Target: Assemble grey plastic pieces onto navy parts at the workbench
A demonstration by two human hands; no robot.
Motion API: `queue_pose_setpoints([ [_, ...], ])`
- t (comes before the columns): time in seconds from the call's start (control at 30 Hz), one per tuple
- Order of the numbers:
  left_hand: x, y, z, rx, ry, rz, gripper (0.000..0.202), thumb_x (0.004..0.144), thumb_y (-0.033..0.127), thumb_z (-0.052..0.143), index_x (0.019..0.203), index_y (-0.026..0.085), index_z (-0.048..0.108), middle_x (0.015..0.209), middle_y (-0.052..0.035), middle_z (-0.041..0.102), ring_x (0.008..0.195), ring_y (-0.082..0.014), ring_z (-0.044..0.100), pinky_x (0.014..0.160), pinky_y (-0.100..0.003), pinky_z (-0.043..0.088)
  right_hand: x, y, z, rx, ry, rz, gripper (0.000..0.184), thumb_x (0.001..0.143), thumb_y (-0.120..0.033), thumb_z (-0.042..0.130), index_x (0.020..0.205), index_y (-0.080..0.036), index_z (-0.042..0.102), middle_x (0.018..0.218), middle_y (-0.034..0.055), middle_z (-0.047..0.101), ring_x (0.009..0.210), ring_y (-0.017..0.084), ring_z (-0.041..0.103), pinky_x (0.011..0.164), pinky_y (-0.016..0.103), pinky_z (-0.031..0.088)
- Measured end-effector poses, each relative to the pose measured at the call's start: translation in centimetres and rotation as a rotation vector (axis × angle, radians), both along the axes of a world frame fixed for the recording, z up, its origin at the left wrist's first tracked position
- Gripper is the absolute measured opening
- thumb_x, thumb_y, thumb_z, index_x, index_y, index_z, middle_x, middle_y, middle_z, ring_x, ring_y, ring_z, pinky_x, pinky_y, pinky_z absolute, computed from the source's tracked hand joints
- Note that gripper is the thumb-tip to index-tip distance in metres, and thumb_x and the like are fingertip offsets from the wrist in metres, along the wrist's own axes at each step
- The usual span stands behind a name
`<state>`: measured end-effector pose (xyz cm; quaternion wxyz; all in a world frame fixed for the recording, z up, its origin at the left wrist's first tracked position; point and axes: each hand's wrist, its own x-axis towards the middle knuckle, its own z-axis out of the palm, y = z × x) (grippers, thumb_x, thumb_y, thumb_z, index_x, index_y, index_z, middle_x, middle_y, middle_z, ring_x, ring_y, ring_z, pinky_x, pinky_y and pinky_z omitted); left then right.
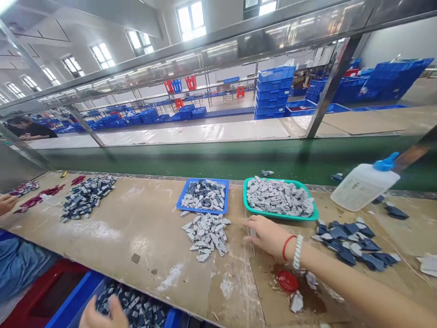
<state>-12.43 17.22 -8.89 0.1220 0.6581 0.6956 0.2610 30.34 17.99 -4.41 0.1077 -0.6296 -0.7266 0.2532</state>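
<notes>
My right hand [262, 233], with a red string and a pale beaded bracelet at the wrist, reaches over the table. Its fingers are stretched leftward and apart, with nothing visible in them. Just behind it stands a green tray [316, 214] full of small grey pieces [278, 197]. To its left lies a loose pile of grey pieces [207, 233], in front of a blue tray [202, 211] holding grey and dark pieces. Low in view, my left hand [104, 315] is slightly blurred, fingers apart, over a blue crate [73, 300] of dark-and-grey pieces.
On the right are a white squeeze bottle [365, 187] with a blue cap and dark pieces [355, 241]. A red lid [287, 281] lies in a wet patch. A dark-and-grey heap [87, 196] and another person's hand [7, 203] are at left. A green conveyor belt [205, 159] runs behind.
</notes>
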Motion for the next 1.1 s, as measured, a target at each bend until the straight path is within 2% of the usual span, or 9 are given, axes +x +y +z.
queue_pose_setpoints([
  [0.07, 3.2, 3.5, -0.4, 0.148, -0.028, -0.062, 0.055, 0.089, 0.051, 0.026, 0.137, 0.027, 0.037, 0.123, -0.0128, 0.058, 0.126, -0.0409, 0.042, 0.105, -0.067, 0.027, -0.8, 0.2, -0.6, -0.033, 0.005, 0.008, 0.073, 0.073, -0.039, 0.074, 0.133, -0.006, 0.047, 0.134, 0.0213, 0.047, 0.127, 0.033, 0.042, 0.107, 0.045, 0.035],
  [0.13, 6.5, 7.4, -0.5, 0.116, -0.022, -0.23, 0.06, 0.086, 0.055, 0.042, 0.137, 0.024, 0.037, 0.137, -0.012, 0.047, 0.131, -0.035, 0.037, 0.111, -0.053, 0.028, -2.1, 0.6, -1.3, -0.063, 0.013, 0.013, 0.103, 0.06, -0.047, 0.081, 0.141, -0.002, 0.034, 0.144, 0.0238, 0.034, 0.135, 0.034, 0.031, 0.113, 0.044, 0.028],
  [0.2, 9.4, 10.7, -0.7, 0.063, -0.015, -0.379, 0.06, 0.084, 0.056, 0.049, 0.132, 0.02, 0.044, 0.14, -0.0125, 0.045, 0.132, -0.0315, 0.037, 0.113, -0.046, 0.03, -3.5, 0.9, -2.0, -0.09, 0.018, 0.005, 0.116, 0.054, -0.049, 0.084, 0.143, 0.001, 0.028, 0.147, 0.0253, 0.028, 0.138, 0.033, 0.026, 0.116, 0.042, 0.024],
  [0.27, 11.4, 12.9, -0.9, 0.027, -0.008, -0.453, 0.062, 0.083, 0.057, 0.051, 0.129, 0.015, 0.046, 0.137, -0.0152, 0.047, 0.131, -0.0315, 0.038, 0.112, -0.047, 0.029, -4.7, 1.3, -2.5, -0.111, 0.021, -0.012, 0.12, 0.052, -0.049, 0.084, 0.143, 0.002, 0.026, 0.148, 0.0259, 0.026, 0.138, 0.033, 0.024, 0.116, 0.043, 0.023],
  [0.33, 12.6, 13.9, -1.2, 0.009, -0.006, -0.478, 0.068, 0.082, 0.059, 0.051, 0.13, 0.011, 0.044, 0.136, -0.018, 0.046, 0.131, -0.0327, 0.037, 0.111, -0.051, 0.029, -5.5, 1.7, -3.0, -0.123, 0.024, -0.032, 0.122, 0.051, -0.05, 0.084, 0.144, 0.002, 0.025, 0.148, 0.026, 0.025, 0.139, 0.033, 0.023, 0.116, 0.044, 0.023],
  [0.43, 13.8, 13.6, -1.7, -0.004, -0.01, -0.496, 0.071, 0.08, 0.06, 0.054, 0.131, 0.011, 0.042, 0.136, -0.019, 0.046, 0.13, -0.0329, 0.038, 0.109, -0.053, 0.029, -6.1, 2.1, -3.5, -0.116, 0.027, -0.059, 0.126, 0.05, -0.051, 0.084, 0.146, 0.001, 0.021, 0.15, 0.0257, 0.021, 0.14, 0.032, 0.02, 0.117, 0.043, 0.02],
  [0.63, 17.2, 10.8, -2.3, -0.023, -0.041, -0.532, 0.066, 0.085, 0.058, 0.048, 0.132, 0.013, 0.042, 0.136, -0.016, 0.045, 0.13, -0.0272, 0.037, 0.11, -0.046, 0.03, -6.8, 2.2, -4.2, -0.077, 0.025, -0.081, 0.138, 0.041, -0.045, 0.088, 0.148, -0.002, 0.013, 0.152, 0.023, 0.018, 0.141, 0.032, 0.018, 0.117, 0.044, 0.02],
  [0.93, 21.7, 8.9, -2.0, -0.077, -0.079, -0.477, 0.063, 0.091, 0.057, 0.033, 0.133, 0.011, 0.041, 0.141, -0.0193, 0.035, 0.135, -0.0293, 0.028, 0.111, -0.05, 0.026, -3.2, 2.2, -4.4, 0.001, 0.0, -0.102, 0.114, 0.051, -0.032, 0.087, 0.144, -0.003, 0.027, 0.145, 0.0218, 0.034, 0.135, 0.031, 0.031, 0.115, 0.042, 0.027],
  [1.1, 21.6, 8.6, -1.8, -0.111, -0.103, -0.438, 0.066, 0.092, 0.057, 0.03, 0.134, 0.007, 0.04, 0.145, -0.0233, 0.031, 0.138, -0.0342, 0.023, 0.111, -0.058, 0.02, -1.3, 1.7, -3.1, 0.025, -0.063, -0.134, 0.097, 0.064, -0.022, 0.081, 0.144, -0.006, 0.029, 0.146, 0.0194, 0.033, 0.134, 0.029, 0.034, 0.112, 0.039, 0.031],
])
